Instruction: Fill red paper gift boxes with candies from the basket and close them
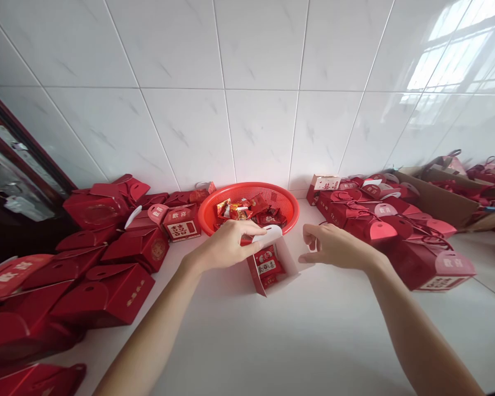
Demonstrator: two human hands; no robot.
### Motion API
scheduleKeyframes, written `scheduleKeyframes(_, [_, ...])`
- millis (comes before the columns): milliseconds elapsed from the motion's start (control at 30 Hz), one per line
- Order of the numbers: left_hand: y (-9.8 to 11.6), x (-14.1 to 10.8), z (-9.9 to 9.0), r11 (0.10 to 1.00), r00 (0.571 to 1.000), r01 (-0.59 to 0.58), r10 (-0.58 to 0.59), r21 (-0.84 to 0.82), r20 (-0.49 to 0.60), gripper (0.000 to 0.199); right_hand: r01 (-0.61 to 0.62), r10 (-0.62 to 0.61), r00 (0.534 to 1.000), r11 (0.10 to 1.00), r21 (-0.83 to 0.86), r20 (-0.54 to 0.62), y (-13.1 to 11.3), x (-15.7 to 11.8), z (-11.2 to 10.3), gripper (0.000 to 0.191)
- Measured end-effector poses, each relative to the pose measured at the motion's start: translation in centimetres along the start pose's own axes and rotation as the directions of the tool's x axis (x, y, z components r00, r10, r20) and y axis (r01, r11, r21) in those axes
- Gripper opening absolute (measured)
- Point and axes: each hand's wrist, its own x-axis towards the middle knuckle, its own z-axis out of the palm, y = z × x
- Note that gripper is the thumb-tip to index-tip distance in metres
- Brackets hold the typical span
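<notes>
A small red gift box (291,275) with a pale inside stands open on the white surface before me, its top flaps raised. Several red-wrapped sweets (268,267) lie inside it. My left hand (226,245) is at the box's left rear, with thumb and fingers closed about the raised white flap (274,235); part of their contact is hidden. To the right, my right hand (338,247) hovers beside the box's right flap, fingers curled and thumb apart, with nothing visible in it. Just behind the box sits a red plastic basket (291,201) holding wrapped sweets (241,209).
Closed red gift boxes (124,291) crowd the left side, and more red boxes (429,264) are grouped at the right. Farther right is a cardboard carton (445,206) with red items. A tiled wall (259,126) rises behind, and a dark door edge (20,165) borders the left.
</notes>
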Motion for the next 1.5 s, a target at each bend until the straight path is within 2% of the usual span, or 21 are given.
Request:
scheduleKeyframes(133, [0.1,-0.1,-0.4,0.999,0.998,0.017,-0.019,0.036,0.053,0.048,0.006,0.03,0.991,0.964,0.265,-0.133,0.2,-1.2,2.7,0.037])
scheduleKeyframes(300, [0.0,-0.4,-1.1,0.993,0.985,0.011,-0.032,0.12,0.171,0.06,0.239,-0.107,0.948,0.86,0.451,-0.299,-0.2,-1.9,6.2,0.035])
scheduleKeyframes(467, [-0.1,-0.3,-0.8,0.996,0.979,-0.02,0.003,0.084,0.206,0.058,0.435,-0.266,0.885,0.762,0.479,-0.381,-0.3,-1.9,8.0,0.046])
scheduleKeyframes(633, [0.9,0.0,0.9,0.985,0.991,0.029,-0.05,0.171,0.121,0.055,0.458,-0.316,0.875,0.783,0.42,-0.367,0.0,-2.2,9.3,0.053])
scheduleKeyframes(833, [1.7,0.4,2.8,0.946,0.997,0.019,-0.04,0.325,0.059,0.05,0.462,-0.345,0.87,0.821,0.335,-0.353,0.1,-2.2,10.0,0.045])
scheduleKeyframes(967, [2.2,0.3,3.1,0.915,0.994,0.011,-0.053,0.403,0.094,0.045,0.502,-0.348,0.842,0.785,0.363,-0.412,0.3,-2.2,9.9,0.034])
scheduleKeyframes(1133, [3.2,0.0,3.8,0.866,0.978,0.071,-0.159,0.495,0.138,0.038,0.557,-0.35,0.799,0.737,0.383,-0.489,0.8,-2.0,10.0,0.03])
scheduleKeyframes(1300, [3.2,0.1,4.4,0.88,0.976,0.095,-0.175,0.466,0.13,0.044,0.518,-0.294,0.824,0.737,0.435,-0.484,1.2,-1.7,10.0,0.029])
scheduleKeyframes(1400, [2.9,0.0,3.8,0.905,0.974,0.079,-0.16,0.419,0.161,0.042,0.506,-0.283,0.835,0.733,0.454,-0.473,1.3,-1.7,9.9,0.03])
scheduleKeyframes(1500, [2.8,-0.3,2.7,0.941,0.958,0.075,-0.159,0.329,0.237,0.03,0.484,-0.269,0.85,0.737,0.472,-0.453,1.2,-1.7,9.9,0.029])
